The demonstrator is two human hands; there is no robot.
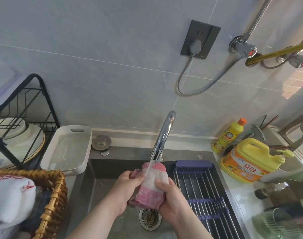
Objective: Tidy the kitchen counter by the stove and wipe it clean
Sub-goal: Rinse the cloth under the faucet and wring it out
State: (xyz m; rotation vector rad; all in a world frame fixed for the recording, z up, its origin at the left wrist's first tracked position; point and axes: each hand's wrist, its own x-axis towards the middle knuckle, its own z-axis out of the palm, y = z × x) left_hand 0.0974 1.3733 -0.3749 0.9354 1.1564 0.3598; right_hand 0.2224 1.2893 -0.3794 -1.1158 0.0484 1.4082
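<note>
A pink and white cloth (149, 190) is bunched up over the steel sink (95, 169), under water running from the chrome faucet (162, 135). My left hand (124, 192) grips the cloth's left side, fingers curled round it. My right hand (173, 200) grips its right side, thumb on top. The stream lands on the white band of the cloth. Below it lies the sink drain (149, 219).
A roll-up drying rack (204, 195) covers the sink's right half. Two yellow detergent bottles (247, 161) stand on the right counter. On the left are a white tray (68, 149), a black dish rack with plates (21, 121) and a wicker basket (50, 204).
</note>
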